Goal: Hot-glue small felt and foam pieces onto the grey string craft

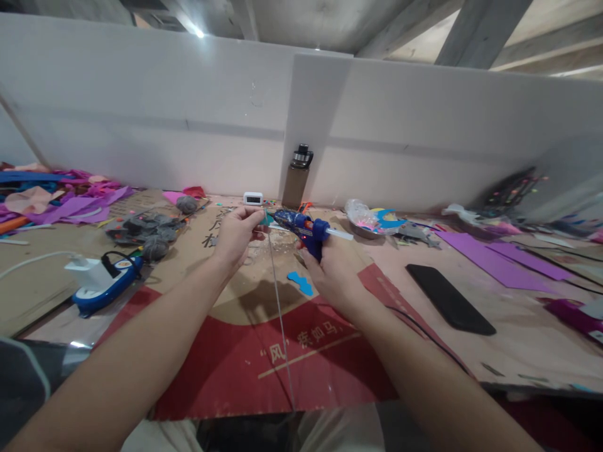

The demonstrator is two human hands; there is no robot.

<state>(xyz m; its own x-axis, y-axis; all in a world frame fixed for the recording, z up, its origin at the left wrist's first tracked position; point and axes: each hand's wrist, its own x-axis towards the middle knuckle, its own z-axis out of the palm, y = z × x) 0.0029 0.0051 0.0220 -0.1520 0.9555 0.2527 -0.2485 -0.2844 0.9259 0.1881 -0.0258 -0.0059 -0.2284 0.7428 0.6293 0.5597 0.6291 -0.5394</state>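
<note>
My right hand (325, 260) is wrapped round a blue hot glue gun (301, 225), whose nozzle points left. A whitish glue stick (340, 234) juts from its rear. Just left of the nozzle, my left hand (242, 229) pinches a small teal piece (267, 218), its far side hidden by the fingers. The nozzle tip is at or very near this piece; I cannot tell whether they touch. A thin grey string (281, 314) hangs from the pinched piece towards my lap. Below the glue gun, a wavy blue cut-out (300, 284) lies on the red and brown cardboard (226, 370).
A dark bottle (296, 182) and small white digital display (253, 198) stand by the partition. Left are grey yarn balls (155, 248) and a blue power strip (107, 287). Right are a metal bowl (365, 231), black phone (450, 299) and purple sheets (499, 260). A black cord (428, 339) crosses the cardboard.
</note>
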